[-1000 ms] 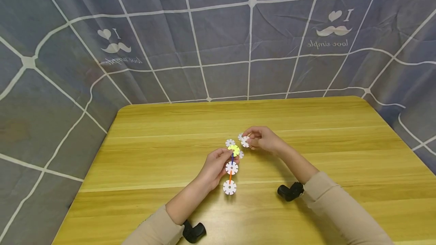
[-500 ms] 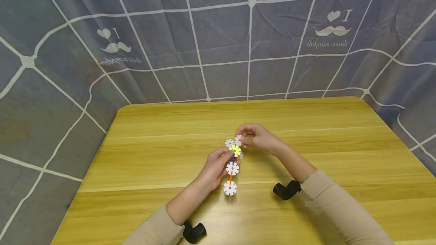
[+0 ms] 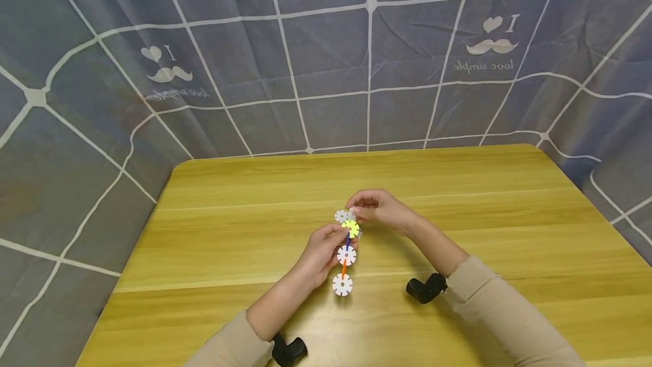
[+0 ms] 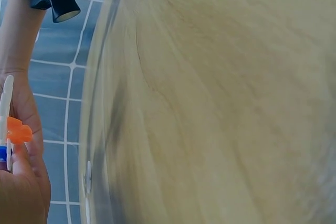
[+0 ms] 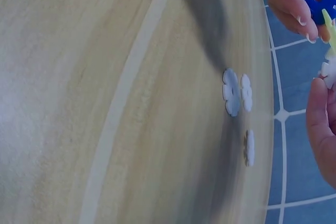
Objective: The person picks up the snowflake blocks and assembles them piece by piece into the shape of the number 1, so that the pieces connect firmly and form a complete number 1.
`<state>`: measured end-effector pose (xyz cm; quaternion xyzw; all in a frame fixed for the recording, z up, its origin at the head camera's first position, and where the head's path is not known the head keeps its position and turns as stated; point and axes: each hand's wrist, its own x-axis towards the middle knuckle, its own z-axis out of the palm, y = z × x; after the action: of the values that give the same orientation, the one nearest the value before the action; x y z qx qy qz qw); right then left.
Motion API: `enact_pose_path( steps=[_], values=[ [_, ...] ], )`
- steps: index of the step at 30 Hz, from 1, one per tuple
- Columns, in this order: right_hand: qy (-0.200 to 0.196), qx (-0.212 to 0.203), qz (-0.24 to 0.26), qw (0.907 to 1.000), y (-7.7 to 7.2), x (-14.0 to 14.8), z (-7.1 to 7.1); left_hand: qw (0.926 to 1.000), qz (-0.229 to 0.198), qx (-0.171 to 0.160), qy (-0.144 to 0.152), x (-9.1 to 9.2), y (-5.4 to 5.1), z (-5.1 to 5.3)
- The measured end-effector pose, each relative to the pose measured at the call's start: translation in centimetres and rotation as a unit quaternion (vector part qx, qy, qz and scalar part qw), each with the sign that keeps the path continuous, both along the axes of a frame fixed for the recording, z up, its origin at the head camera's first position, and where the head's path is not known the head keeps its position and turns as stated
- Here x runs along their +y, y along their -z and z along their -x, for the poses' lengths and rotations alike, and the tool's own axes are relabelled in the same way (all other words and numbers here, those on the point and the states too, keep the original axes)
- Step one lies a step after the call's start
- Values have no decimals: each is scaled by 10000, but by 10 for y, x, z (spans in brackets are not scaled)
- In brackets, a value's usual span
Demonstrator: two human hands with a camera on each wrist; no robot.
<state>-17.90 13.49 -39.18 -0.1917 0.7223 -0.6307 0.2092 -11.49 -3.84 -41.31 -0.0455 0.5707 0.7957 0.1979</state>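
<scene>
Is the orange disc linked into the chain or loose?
Linked in: the head view shows the orange disc edge-on, bridging the nearest white disc and the next white disc.

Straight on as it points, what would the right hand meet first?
Probably the yellow-green notched plastic disc held by the left hand; whether the white notched plastic disc in the right hand touches it is unclear.

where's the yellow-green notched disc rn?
Head view, below and slightly right of centre: the yellow-green notched disc appears just above the edge-on blue disc, between the left hand and right hand.
</scene>
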Motion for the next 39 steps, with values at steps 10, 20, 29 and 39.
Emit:
enact_pose_path(
  steps=[10, 20, 29, 39],
  values=[
    [608, -63, -43, 9981, 0, -7, -5, 9999, -68, 95, -13, 0, -1, 0],
    [1022, 262, 13, 9944, 3, -14, -14, 9990, 166, 182, -362, 4, -2, -5],
    [1043, 272, 85, 9941, 1, -16, -15, 9980, 294, 210, -519, 5, -8, -4],
    [1009, 135, 475, 9937, 1, -13, -12, 9988, 230, 242, -349, 2, -13, 4]
  ],
)
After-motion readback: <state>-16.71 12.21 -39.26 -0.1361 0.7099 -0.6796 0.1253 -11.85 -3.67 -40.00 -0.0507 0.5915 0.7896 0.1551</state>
